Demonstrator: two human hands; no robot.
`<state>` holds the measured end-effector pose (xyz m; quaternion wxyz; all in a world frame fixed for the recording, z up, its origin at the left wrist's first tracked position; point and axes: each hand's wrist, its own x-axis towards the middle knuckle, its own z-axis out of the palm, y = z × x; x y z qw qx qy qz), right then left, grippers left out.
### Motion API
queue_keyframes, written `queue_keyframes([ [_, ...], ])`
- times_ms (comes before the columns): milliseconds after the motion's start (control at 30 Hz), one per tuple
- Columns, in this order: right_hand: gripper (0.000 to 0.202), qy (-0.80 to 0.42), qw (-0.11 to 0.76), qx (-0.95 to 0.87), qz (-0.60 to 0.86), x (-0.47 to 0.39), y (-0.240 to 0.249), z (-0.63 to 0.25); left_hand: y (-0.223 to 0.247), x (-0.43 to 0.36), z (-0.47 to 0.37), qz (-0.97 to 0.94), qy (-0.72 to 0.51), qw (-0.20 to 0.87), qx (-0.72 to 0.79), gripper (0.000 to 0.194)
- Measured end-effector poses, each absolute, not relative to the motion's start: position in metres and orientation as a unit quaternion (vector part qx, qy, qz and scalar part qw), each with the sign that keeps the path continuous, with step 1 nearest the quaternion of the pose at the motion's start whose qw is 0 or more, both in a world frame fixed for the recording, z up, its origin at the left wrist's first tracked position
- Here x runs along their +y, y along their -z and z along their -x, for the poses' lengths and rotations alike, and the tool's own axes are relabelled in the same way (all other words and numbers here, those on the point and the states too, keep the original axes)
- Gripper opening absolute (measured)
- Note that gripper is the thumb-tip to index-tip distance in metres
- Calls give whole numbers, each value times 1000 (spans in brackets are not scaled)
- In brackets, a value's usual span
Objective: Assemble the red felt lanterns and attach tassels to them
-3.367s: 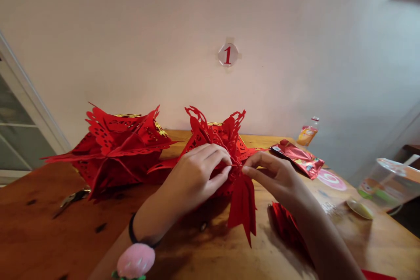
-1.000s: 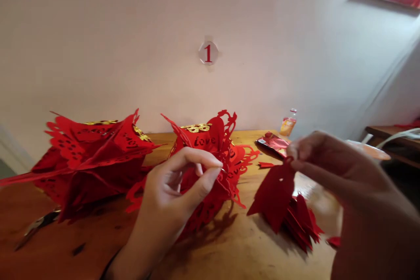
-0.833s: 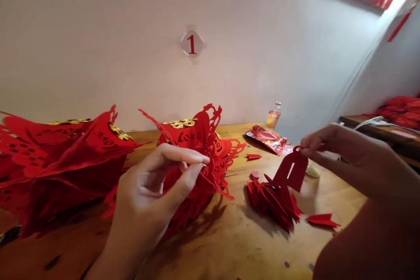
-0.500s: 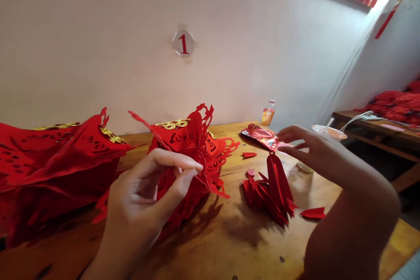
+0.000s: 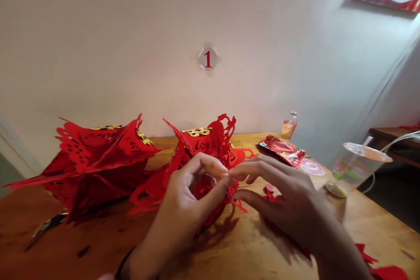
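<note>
My left hand (image 5: 193,192) is closed in a pinch, thumb and forefinger pressed together on something too small to make out. The fingertips of my right hand (image 5: 278,192) come up against that pinch, its thumb held apart from the forefinger. Just behind both hands stands a red cut-out lantern (image 5: 210,140) with gold trim and "love" lettering, partly hidden. Another such red lantern (image 5: 95,162) sits to the left. Beneath my right hand, red tassel pieces (image 5: 277,199) lie mostly covered.
Scissors (image 5: 46,229) lie at the left of the wooden table (image 5: 108,249). At the right are a red foil packet (image 5: 282,149), a drink bottle (image 5: 288,127), a plastic cup with a straw (image 5: 357,164) and more red pieces (image 5: 390,271). The wall (image 5: 131,52) rises behind.
My right hand has come left from over the red pieces to meet my left fingertips. The left hand keeps its pinch. The view has turned left, bringing the scissors into sight.
</note>
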<state>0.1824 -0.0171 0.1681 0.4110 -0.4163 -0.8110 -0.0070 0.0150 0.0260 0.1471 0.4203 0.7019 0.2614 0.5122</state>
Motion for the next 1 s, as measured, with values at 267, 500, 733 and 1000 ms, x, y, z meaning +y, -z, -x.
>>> queue_keyframes([
  [267, 16, 38, 467, -803, 368, -9, -158, -176, -149, 23, -13, -696, -499, 456, 244, 10],
  [500, 15, -38, 481, -794, 369, -5, -159, -179, -155, 23, -3, -785, -501, 284, 226, 10],
  [733, 6, -155, 408, -817, 377, -6, -165, -186, -166, 25, 9, -882, -432, 61, 179, 26],
  [1000, 9, -167, 392, -821, 380, -5, -161, -185, -162, 21, 12, -885, -426, -149, 112, 29],
])
